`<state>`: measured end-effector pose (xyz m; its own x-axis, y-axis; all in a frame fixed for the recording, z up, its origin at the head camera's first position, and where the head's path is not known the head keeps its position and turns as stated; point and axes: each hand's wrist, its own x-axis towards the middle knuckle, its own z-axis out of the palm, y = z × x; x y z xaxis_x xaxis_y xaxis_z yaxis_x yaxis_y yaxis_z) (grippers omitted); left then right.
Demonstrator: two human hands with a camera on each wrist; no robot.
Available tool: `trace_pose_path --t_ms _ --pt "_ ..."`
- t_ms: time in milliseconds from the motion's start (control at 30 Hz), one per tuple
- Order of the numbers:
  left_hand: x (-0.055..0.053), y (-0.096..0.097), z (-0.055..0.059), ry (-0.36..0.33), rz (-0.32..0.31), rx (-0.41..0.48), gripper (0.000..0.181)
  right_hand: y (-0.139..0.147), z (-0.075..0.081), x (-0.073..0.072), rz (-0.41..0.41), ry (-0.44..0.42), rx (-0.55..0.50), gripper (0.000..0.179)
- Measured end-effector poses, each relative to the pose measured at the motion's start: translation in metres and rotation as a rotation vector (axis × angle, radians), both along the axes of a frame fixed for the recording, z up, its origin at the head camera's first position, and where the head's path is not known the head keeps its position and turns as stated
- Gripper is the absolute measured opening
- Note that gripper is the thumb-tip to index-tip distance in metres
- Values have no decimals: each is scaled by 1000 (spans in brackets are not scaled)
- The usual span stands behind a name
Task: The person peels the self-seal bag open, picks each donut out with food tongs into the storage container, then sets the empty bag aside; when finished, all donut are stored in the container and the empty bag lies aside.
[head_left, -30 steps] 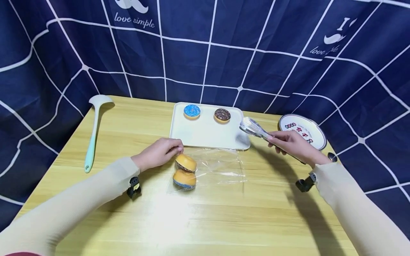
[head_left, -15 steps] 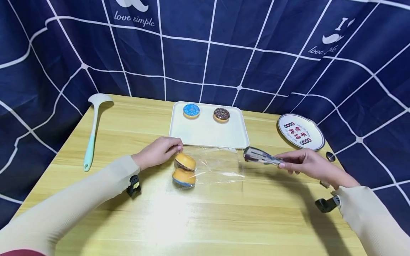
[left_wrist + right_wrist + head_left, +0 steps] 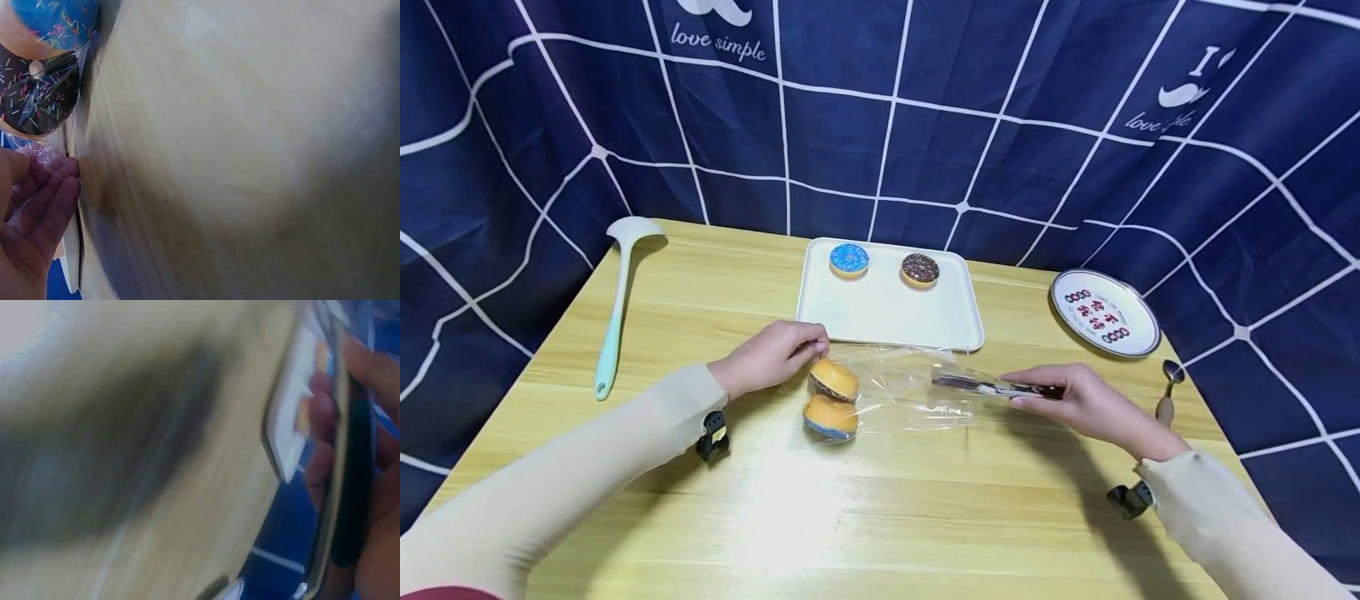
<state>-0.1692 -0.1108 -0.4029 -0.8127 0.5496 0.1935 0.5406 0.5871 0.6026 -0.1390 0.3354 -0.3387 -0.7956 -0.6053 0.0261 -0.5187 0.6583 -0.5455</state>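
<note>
My left hand point(image 3: 778, 357) pinches the corner of a clear plastic bag point(image 3: 902, 392) lying on the table. Inside its left end two donuts lean on their edges, a chocolate-iced donut point(image 3: 40, 97) and a blue-iced donut point(image 3: 59, 22), both with sprinkles. From the right, my right hand point(image 3: 1086, 408) grips metal tongs point(image 3: 981, 384) with dark handle grips. The tongs' tips overlap the right part of the bag in the head view and hold no donut. In the right wrist view fingers and thumb wrap the tongs' handle, which is blurred.
Behind the bag is a white tray point(image 3: 880, 321) bearing another blue donut point(image 3: 849, 260) and another chocolate donut point(image 3: 919, 270). A ladle point(image 3: 613, 325) lies at the left. A plate point(image 3: 1105, 312) and a spoon point(image 3: 1168, 392) are at the right. A dark blue cloth point(image 3: 835, 133) hangs behind.
My right hand has brought the tongs from over the tray's right edge down toward me, then left over the bag. The left hand has stayed at the bag's corner.
</note>
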Motion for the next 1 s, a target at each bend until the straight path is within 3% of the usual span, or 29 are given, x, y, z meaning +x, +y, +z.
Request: trace_pose_path --t_ms 133,567,1000 --pt "-1 2 -1 11 -11 4 18 -15 -6 0 53 82 -1 34" --pt "0 1 1 5 15 -6 18 -74 -8 3 170 189 77 41" --pt "2 -1 0 -7 24 -7 15 -100 -15 2 234 321 111 49"
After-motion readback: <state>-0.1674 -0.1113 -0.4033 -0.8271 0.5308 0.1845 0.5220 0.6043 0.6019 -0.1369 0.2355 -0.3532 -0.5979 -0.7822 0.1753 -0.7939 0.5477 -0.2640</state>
